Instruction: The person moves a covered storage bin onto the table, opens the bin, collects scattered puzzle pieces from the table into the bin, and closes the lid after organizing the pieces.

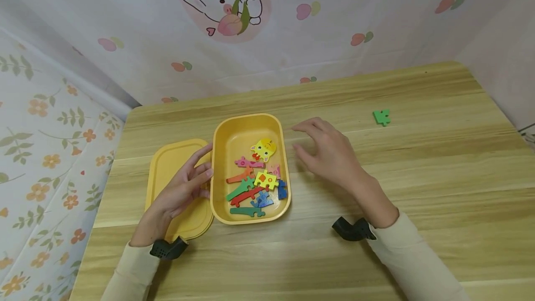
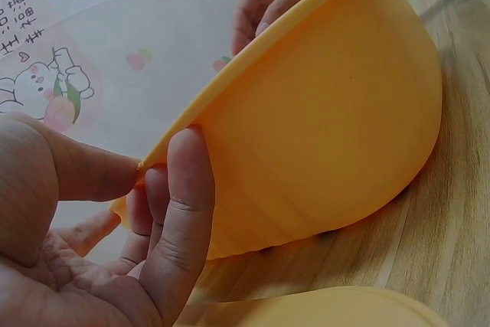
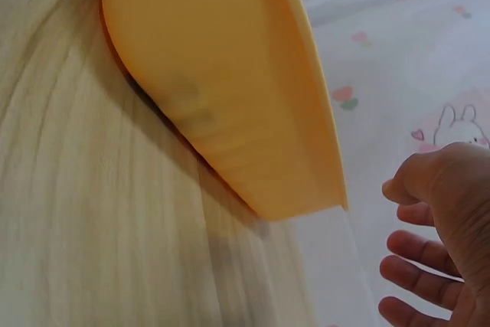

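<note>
A yellow plastic box [image 1: 234, 129] sits on the table with several colourful puzzle pieces inside. Among them are a yellow animal-head piece [image 1: 264, 149], a yellow piece with knobs [image 1: 266, 179] and a dark green strip [image 1: 246, 211]. My left hand [image 1: 188, 185] holds the box's left side; in the left wrist view its thumb and fingertips [image 2: 191, 151] are at the rim and outer wall. To the right of the box, my right hand [image 1: 328, 152] hovers with fingers apart and nothing between them.
Partly under my left hand lies a yellow lid [image 1: 167, 161], left of the box. A single green puzzle piece [image 1: 381, 117] rests on the far right of the wooden table [image 1: 439, 175]. Patterned curtains hang behind and to the left.
</note>
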Demonstrator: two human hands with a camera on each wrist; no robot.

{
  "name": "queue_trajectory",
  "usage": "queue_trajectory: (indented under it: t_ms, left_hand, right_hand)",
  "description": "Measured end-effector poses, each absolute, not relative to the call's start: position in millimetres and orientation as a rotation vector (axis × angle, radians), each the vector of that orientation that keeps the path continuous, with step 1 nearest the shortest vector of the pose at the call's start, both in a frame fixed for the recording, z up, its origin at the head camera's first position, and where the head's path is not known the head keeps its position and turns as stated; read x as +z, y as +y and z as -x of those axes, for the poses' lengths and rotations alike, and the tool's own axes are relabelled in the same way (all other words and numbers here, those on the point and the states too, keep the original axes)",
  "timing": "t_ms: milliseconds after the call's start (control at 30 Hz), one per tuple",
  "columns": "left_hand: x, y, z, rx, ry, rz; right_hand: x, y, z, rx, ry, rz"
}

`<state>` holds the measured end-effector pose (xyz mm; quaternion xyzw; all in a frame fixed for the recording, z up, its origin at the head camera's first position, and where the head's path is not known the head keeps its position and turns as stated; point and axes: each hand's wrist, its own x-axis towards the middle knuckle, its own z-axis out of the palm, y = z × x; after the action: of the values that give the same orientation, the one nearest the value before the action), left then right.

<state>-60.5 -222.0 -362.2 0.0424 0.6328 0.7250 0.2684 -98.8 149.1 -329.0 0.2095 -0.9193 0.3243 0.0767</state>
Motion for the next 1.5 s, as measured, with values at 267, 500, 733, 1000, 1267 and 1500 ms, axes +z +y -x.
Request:
queue_trajectory:
  t_ms: [267, 500, 733, 1000, 1267, 1500]
  left_hand:
    - [-361.0, -221.7, 61.0, 1.934, 1.726, -0.099]
    - [-361.7, -221.7, 60.7, 1.932, 1.719, -0.099]
    - [-361.9, -221.9, 60.1, 1.935, 1.717, -0.103]
    - [-362.8, -222.7, 60.6, 1.942, 1.707, -0.11]
    - [-362.4, -221.4, 59.3, 1.943, 1.712, -0.106]
    - [-359.6, -219.8, 59.3, 1.939, 1.723, -0.096]
  right_hand:
    - [-327.5, 163.3, 104.9, 0.923, -2.84, -0.488]
    - [-326.5, 175.6, 108.3, 0.918, -2.878, -0.38]
    - [-329.2, 188.0, 112.1, 0.883, -2.843, -0.33]
    - [-333.7, 201.9, 118.1, 0.886, -2.808, -0.257]
    - [-335.2, 218.9, 122.7, 0.907, -2.871, -0.145]
    - [-341.2, 230.8, 127.2, 0.925, -2.839, -0.086]
